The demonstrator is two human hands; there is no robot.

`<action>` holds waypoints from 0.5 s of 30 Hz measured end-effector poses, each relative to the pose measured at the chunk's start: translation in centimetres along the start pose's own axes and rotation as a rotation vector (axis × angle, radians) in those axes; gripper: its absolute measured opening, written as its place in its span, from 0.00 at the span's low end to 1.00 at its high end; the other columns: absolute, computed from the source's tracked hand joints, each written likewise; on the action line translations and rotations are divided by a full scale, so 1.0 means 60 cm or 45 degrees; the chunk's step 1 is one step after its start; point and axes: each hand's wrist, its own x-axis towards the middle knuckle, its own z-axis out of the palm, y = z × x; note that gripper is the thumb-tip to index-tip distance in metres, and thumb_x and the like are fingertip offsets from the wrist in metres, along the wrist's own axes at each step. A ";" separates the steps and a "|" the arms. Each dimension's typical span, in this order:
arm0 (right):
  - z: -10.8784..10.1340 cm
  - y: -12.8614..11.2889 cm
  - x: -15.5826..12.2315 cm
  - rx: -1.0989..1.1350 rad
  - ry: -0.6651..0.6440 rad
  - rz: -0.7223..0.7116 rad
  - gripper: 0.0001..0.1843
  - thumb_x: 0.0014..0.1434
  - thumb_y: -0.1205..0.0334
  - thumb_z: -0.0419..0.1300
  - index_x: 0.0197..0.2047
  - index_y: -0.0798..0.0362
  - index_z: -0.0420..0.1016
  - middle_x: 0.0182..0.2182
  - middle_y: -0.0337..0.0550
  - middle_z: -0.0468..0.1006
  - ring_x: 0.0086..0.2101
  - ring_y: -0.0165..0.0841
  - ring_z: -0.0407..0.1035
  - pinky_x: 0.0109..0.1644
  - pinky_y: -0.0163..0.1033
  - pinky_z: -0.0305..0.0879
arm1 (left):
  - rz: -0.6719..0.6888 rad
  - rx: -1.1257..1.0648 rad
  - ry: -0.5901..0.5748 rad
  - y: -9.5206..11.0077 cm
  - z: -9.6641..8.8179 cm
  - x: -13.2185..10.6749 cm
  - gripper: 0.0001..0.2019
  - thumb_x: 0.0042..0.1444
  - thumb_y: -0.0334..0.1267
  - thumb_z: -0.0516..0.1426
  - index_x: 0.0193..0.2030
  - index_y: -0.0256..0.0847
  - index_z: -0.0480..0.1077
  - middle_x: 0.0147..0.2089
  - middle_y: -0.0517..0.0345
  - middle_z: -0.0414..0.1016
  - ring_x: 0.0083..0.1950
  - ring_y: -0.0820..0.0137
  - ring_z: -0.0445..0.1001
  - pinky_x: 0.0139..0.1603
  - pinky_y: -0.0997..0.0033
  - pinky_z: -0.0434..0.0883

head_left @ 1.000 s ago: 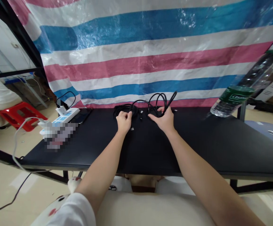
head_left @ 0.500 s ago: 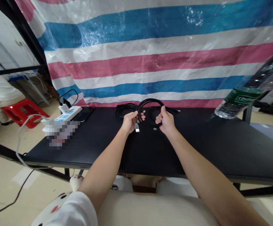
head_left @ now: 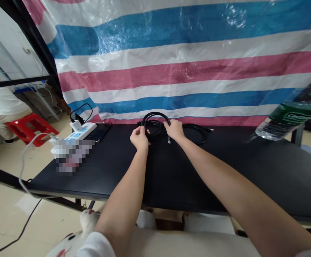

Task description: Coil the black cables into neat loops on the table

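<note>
Both hands are at the far middle of the black table point(head_left: 225, 167), on a coiled black cable point(head_left: 152, 116). My left hand point(head_left: 139, 137) pinches the coil's left side. My right hand point(head_left: 174, 129) grips its right side, and a small plug end hangs just below that hand. The coil stands up a little off the table between the hands. A second loose black cable point(head_left: 198, 129) lies flat on the table to the right of my right hand.
A white power strip point(head_left: 80, 131) and a dark phone point(head_left: 99, 131) lie at the table's far left. A clear water bottle point(head_left: 286, 119) with a green label stands at the far right. A striped tarp point(head_left: 171, 53) hangs behind. A person sits on a red stool point(head_left: 28, 128) at left.
Both hands moved left and toward the back of the table with the coiled cable. The right hand shifted from the right-hand cable onto the coil; that cable now lies flat.
</note>
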 end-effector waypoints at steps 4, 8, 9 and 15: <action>0.029 -0.019 0.040 0.010 -0.115 0.054 0.16 0.61 0.54 0.55 0.37 0.57 0.79 0.37 0.58 0.80 0.42 0.45 0.74 0.47 0.44 0.67 | 0.148 0.434 0.092 0.007 -0.016 0.016 0.10 0.56 0.37 0.55 0.40 0.39 0.77 0.40 0.51 0.81 0.47 0.62 0.78 0.51 0.65 0.72; 0.047 -0.022 0.064 0.009 -0.129 0.059 0.13 0.55 0.57 0.61 0.40 0.56 0.79 0.38 0.56 0.79 0.42 0.45 0.74 0.46 0.44 0.69 | 0.135 0.738 0.017 0.004 -0.016 0.026 0.12 0.55 0.35 0.55 0.44 0.39 0.76 0.45 0.46 0.80 0.52 0.56 0.76 0.53 0.60 0.70; 0.050 -0.021 0.067 -0.009 -0.140 0.072 0.13 0.52 0.59 0.63 0.40 0.57 0.79 0.38 0.56 0.79 0.42 0.45 0.74 0.45 0.44 0.69 | 0.141 0.780 -0.003 0.001 -0.014 0.027 0.13 0.54 0.34 0.56 0.46 0.39 0.76 0.46 0.44 0.80 0.52 0.55 0.76 0.53 0.59 0.69; 0.058 -0.005 0.072 -0.071 -0.211 0.099 0.13 0.45 0.70 0.63 0.37 0.59 0.79 0.37 0.59 0.79 0.41 0.47 0.74 0.43 0.44 0.70 | 0.166 0.768 -0.031 -0.006 -0.009 0.027 0.15 0.53 0.33 0.56 0.47 0.40 0.75 0.46 0.47 0.80 0.51 0.59 0.77 0.54 0.63 0.69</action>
